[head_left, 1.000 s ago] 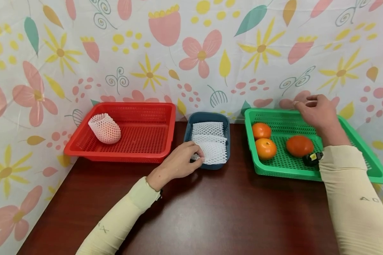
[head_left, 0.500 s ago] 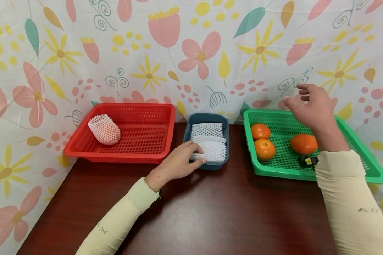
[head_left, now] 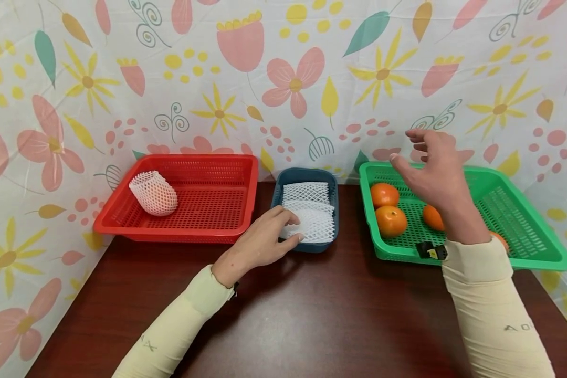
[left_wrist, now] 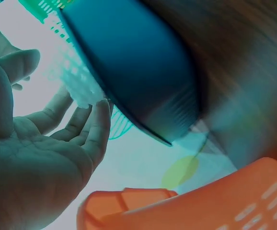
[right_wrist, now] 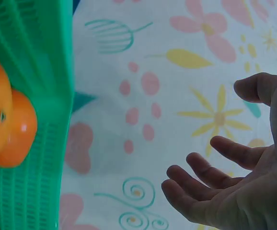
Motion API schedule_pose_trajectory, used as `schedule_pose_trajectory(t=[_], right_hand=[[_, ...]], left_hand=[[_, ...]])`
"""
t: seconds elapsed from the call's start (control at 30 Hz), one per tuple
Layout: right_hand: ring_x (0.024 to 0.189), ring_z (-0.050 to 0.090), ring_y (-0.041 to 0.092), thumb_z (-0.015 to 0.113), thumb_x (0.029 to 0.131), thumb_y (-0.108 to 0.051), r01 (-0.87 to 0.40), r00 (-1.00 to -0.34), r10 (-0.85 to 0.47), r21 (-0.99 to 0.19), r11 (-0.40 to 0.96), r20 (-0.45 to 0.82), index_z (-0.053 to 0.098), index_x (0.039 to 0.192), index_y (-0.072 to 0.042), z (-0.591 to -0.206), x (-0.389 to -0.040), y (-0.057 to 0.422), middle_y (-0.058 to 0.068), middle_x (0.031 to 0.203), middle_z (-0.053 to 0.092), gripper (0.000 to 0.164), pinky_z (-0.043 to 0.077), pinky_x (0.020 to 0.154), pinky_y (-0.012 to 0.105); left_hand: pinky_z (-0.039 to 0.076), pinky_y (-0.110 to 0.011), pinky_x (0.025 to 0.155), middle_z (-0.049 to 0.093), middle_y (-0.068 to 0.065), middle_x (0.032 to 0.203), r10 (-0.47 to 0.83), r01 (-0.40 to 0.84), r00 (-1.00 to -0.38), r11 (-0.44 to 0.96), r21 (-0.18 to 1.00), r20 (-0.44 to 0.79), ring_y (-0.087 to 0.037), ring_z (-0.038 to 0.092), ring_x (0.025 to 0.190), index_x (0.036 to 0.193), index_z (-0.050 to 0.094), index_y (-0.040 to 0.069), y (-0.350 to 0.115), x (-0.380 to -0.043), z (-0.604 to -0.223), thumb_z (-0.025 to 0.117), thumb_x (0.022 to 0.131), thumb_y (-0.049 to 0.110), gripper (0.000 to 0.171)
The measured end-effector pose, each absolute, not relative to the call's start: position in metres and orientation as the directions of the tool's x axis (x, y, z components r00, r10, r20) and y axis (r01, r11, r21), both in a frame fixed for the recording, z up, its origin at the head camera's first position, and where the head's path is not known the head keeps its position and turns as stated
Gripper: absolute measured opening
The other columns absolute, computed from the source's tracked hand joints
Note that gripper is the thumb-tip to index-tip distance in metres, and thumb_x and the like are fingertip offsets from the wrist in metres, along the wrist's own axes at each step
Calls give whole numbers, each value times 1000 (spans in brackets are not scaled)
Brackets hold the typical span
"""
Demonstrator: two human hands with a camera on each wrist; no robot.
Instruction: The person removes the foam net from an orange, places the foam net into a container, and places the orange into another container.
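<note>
In the head view my left hand (head_left: 260, 239) rests over the front left of a small dark blue basket (head_left: 304, 173) holding white foam net sleeves (head_left: 314, 223). In the left wrist view, its fingertips are right at a foam net (left_wrist: 83, 81), and the thumb stands apart from it. My right hand (head_left: 430, 168) is raised over the green basket (head_left: 524, 210), fingers spread and nothing held. The right wrist view shows its palm bare. Several oranges (head_left: 390, 221) lie in the green basket, some partly hidden by the right wrist.
A red basket (head_left: 208, 231) stands at the left, with a fruit in a white foam net (head_left: 155, 194) inside. All the baskets sit on a dark brown table (head_left: 321, 315) against a flowered curtain (head_left: 170, 79).
My right hand has moved leftward above the green basket, first rising a little, its thumb and fingers spreading wider. The left hand stays at the foam nets, almost unmoved.
</note>
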State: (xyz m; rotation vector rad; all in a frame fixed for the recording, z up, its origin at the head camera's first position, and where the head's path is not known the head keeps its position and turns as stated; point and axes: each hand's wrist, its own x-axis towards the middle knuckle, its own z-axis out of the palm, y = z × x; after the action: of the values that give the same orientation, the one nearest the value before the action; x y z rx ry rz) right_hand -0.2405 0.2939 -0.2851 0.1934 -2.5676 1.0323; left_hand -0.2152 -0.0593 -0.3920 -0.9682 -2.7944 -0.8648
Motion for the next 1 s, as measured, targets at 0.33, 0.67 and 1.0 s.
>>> schedule_pose_trajectory(t=[0.33,0.67,1.0], right_hand=[[134,47,44,71,100,-18,-354,-867,-25,-581,733,497,54,147,2,-296,-223,260,24,146,50,53,41,106,65],[131,48,39,70,99,-14,-385,-848,-33,-573,723,529,60,139,0,-306,-213,234,20,140,56,44,44,104,62],[121,52,34,71,96,-6,-487,-793,-79,-552,677,604,63,129,2,-319,-215,222,19,132,58,35,43,95,54]], left_hand=[[53,-29,86,64,1,116,530,598,-799,650,469,285,-12,60,102,122,70,15,-65,-212,-380,75,99,35,31],[56,-32,93,65,0,118,507,591,-805,635,497,309,-17,62,110,120,71,14,-75,-208,-366,76,98,30,27],[53,-31,83,65,-1,118,476,579,-815,630,518,332,-15,58,97,120,71,16,-90,-208,-352,77,98,28,26]])
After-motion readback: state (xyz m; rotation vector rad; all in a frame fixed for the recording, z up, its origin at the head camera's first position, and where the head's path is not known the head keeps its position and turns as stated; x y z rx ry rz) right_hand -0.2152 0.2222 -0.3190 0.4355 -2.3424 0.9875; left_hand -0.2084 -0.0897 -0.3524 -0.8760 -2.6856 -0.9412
